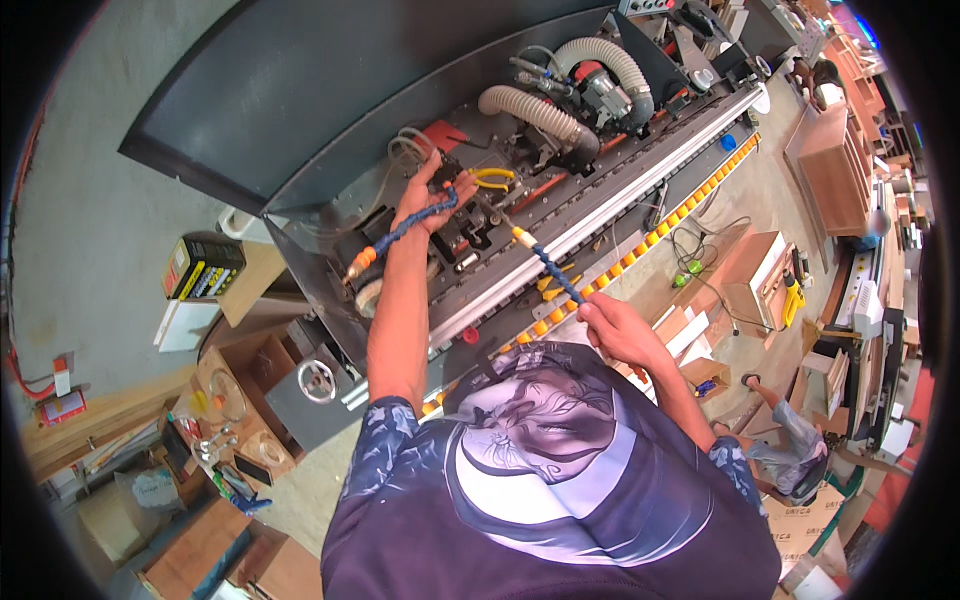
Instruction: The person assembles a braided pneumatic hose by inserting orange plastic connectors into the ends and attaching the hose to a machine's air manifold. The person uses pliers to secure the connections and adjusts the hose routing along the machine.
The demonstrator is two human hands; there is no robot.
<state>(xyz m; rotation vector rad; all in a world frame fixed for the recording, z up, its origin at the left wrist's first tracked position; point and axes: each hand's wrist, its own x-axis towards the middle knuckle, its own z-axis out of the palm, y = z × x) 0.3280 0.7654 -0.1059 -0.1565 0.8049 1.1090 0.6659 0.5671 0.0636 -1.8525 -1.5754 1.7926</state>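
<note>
My left hand (432, 192) reaches into the long dark machine, its fingers apart among the fittings. Across its wrist and palm runs a blue jointed hose (405, 232) with an orange base; whether the hose touches the palm is hard to tell. Just right of those fingers lie yellow-handled pliers (492, 179). My right hand (622, 330) is closed around the rear of an air blow gun, whose blue jointed hose nozzle (556, 272) ends in a pale tip. That tip points up and left at the machine's inner parts. The gun's body is mostly hidden by my fingers.
Grey ribbed ducts (535, 108) and a motor (603, 95) stand farther right inside the machine. Along its near side runs a row of yellow rollers (640, 250). A lifted dark cover (290, 85) rises behind. At right are wooden cabinets (838, 165) and a person (790, 450).
</note>
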